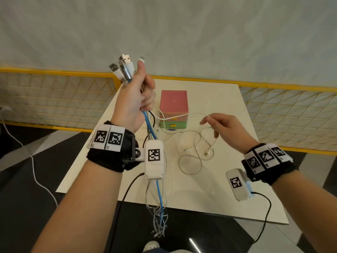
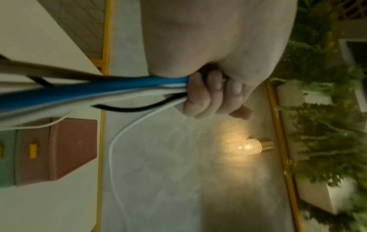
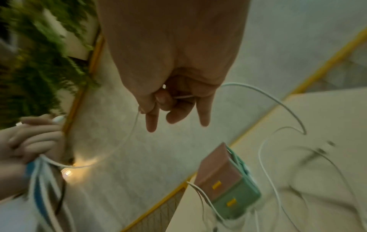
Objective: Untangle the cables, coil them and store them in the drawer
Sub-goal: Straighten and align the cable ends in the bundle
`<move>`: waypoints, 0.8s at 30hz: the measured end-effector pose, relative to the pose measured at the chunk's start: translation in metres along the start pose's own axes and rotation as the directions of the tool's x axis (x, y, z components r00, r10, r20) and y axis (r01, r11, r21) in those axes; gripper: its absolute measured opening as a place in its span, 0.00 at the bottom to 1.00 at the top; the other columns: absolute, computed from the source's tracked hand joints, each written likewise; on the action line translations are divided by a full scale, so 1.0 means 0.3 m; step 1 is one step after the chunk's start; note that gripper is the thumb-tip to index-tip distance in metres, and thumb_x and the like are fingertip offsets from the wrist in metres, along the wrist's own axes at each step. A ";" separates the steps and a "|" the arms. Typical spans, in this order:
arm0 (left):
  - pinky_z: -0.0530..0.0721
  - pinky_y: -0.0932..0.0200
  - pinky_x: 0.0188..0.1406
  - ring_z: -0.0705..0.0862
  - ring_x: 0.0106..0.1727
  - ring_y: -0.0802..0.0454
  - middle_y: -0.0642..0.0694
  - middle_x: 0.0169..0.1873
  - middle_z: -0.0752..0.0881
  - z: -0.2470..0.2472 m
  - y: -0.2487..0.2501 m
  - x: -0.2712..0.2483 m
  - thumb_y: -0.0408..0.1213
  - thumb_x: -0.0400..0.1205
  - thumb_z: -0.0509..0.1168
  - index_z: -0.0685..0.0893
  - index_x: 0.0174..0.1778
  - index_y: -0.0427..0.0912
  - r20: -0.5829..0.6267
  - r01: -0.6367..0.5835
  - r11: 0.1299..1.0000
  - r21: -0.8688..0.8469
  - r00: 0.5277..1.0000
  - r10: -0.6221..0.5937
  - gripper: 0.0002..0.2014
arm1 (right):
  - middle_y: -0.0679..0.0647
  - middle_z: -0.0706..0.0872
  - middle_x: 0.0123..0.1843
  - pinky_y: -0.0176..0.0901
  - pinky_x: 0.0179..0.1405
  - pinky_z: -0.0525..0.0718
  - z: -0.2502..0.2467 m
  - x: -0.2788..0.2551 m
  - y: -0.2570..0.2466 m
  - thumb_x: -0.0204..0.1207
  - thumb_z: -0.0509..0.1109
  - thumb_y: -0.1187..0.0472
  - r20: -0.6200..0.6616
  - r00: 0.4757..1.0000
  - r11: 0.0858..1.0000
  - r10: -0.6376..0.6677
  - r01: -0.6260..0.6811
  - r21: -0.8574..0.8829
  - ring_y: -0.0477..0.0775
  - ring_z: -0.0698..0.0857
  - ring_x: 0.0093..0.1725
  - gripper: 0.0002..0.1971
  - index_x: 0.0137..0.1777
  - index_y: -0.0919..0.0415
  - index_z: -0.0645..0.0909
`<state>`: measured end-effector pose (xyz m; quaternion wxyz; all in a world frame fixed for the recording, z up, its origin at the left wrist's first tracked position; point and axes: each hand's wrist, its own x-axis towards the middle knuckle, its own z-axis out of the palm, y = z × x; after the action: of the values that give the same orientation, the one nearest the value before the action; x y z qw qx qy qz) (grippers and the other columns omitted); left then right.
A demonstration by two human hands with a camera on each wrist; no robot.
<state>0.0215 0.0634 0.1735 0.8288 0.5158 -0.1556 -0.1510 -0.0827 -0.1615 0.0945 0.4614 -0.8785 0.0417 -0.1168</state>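
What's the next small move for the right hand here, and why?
Probably draw the thin white cable sideways, away from the left hand, to slide it free. The right hand already pinches it, and it runs straight back into the bundle gripped by the left hand, while its other end lies looped on the table. The drawer unit looks closed.

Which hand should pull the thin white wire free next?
The right hand, probably: it already pinches the thin white cable, while the left hand is full, gripping the cable bundle.
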 end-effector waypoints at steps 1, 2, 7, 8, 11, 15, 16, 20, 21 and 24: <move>0.54 0.64 0.14 0.58 0.15 0.59 0.54 0.13 0.66 0.007 -0.012 -0.005 0.54 0.89 0.53 0.84 0.32 0.44 0.016 0.003 0.996 0.085 1.000 -0.004 0.26 | 0.62 0.82 0.34 0.39 0.38 0.79 -0.006 0.006 -0.031 0.83 0.62 0.54 0.015 0.999 0.997 -0.050 0.050 -0.051 0.49 0.75 0.29 0.11 0.45 0.49 0.86; 0.56 0.63 0.15 0.59 0.16 0.57 0.53 0.13 0.69 0.022 -0.019 -0.018 0.55 0.88 0.52 0.88 0.39 0.45 0.049 0.006 0.978 0.207 0.999 -0.017 0.25 | 0.65 0.83 0.35 0.41 0.39 0.80 -0.010 0.011 -0.059 0.83 0.63 0.53 0.048 0.995 0.991 -0.088 0.092 -0.097 0.50 0.74 0.29 0.11 0.44 0.47 0.86; 0.60 0.59 0.19 0.63 0.17 0.54 0.40 0.18 0.84 0.091 -0.101 -0.073 0.57 0.88 0.53 0.88 0.37 0.42 0.220 0.057 0.679 0.732 0.923 -0.315 0.28 | 0.55 0.79 0.26 0.49 0.82 0.60 -0.011 0.058 -0.154 0.82 0.64 0.55 0.128 0.943 0.916 -0.308 0.331 -0.228 0.50 0.73 0.24 0.10 0.39 0.48 0.82; 0.60 0.58 0.19 0.62 0.17 0.53 0.40 0.19 0.85 0.094 -0.109 -0.077 0.57 0.87 0.53 0.88 0.36 0.41 0.227 0.068 0.655 0.752 0.907 -0.355 0.28 | 0.48 0.80 0.27 0.49 0.81 0.61 -0.014 0.067 -0.163 0.82 0.64 0.57 0.143 0.932 0.896 -0.332 0.359 -0.261 0.48 0.74 0.26 0.10 0.39 0.48 0.82; 0.64 0.65 0.18 0.67 0.15 0.57 0.45 0.18 0.84 0.082 -0.090 -0.066 0.51 0.88 0.56 0.85 0.35 0.38 0.233 0.032 0.647 0.762 0.918 -0.320 0.25 | 0.37 0.81 0.32 0.31 0.58 0.76 -0.027 0.072 -0.177 0.83 0.62 0.58 0.200 0.935 0.904 -0.293 0.339 -0.260 0.44 0.80 0.35 0.10 0.46 0.57 0.83; 0.70 0.72 0.19 0.73 0.15 0.62 0.52 0.16 0.80 0.014 -0.051 -0.014 0.47 0.87 0.60 0.80 0.31 0.43 0.028 -0.021 0.684 0.729 1.000 0.001 0.20 | 0.51 0.85 0.36 0.33 0.33 0.75 -0.074 0.068 -0.124 0.85 0.58 0.56 0.126 0.982 0.953 -0.144 0.172 -0.250 0.44 0.84 0.36 0.13 0.42 0.54 0.80; 0.71 0.71 0.20 0.73 0.15 0.61 0.53 0.15 0.79 -0.009 -0.049 0.004 0.46 0.87 0.61 0.80 0.30 0.43 -0.055 -0.029 0.721 0.692 0.994 0.092 0.19 | 0.55 0.85 0.36 0.32 0.31 0.74 -0.088 0.065 -0.108 0.85 0.58 0.56 0.110 0.987 0.955 -0.118 0.143 -0.260 0.44 0.84 0.36 0.13 0.42 0.56 0.81; 0.73 0.62 0.28 0.75 0.16 0.63 0.53 0.14 0.80 -0.028 -0.053 0.021 0.45 0.88 0.60 0.85 0.43 0.44 -0.156 -0.094 0.717 0.690 0.949 0.275 0.14 | 0.60 0.80 0.32 0.28 0.29 0.71 -0.099 0.058 -0.098 0.84 0.59 0.55 0.116 0.987 0.935 -0.114 0.146 -0.324 0.48 0.76 0.28 0.13 0.42 0.57 0.82; 0.73 0.59 0.30 0.75 0.16 0.63 0.51 0.15 0.81 -0.013 -0.058 0.012 0.45 0.88 0.59 0.85 0.46 0.45 -0.147 -0.113 0.709 0.696 0.944 0.295 0.12 | 0.58 0.79 0.31 0.29 0.29 0.71 -0.092 0.058 -0.110 0.84 0.60 0.55 0.129 0.982 0.925 -0.140 0.176 -0.336 0.47 0.72 0.26 0.13 0.42 0.57 0.82; 0.79 0.62 0.33 0.79 0.20 0.63 0.47 0.19 0.84 0.051 -0.071 -0.021 0.45 0.89 0.58 0.84 0.45 0.46 0.016 -0.169 0.676 0.717 0.974 0.226 0.12 | 0.50 0.81 0.30 0.29 0.29 0.71 -0.070 0.070 -0.157 0.83 0.61 0.55 0.168 0.954 0.876 -0.249 0.296 -0.381 0.44 0.74 0.26 0.13 0.43 0.58 0.84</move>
<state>0.0075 0.0446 0.1600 0.5803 0.7818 -0.2260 0.0304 -0.0691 -0.1552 0.1480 0.2517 -0.9566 -0.0857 -0.1194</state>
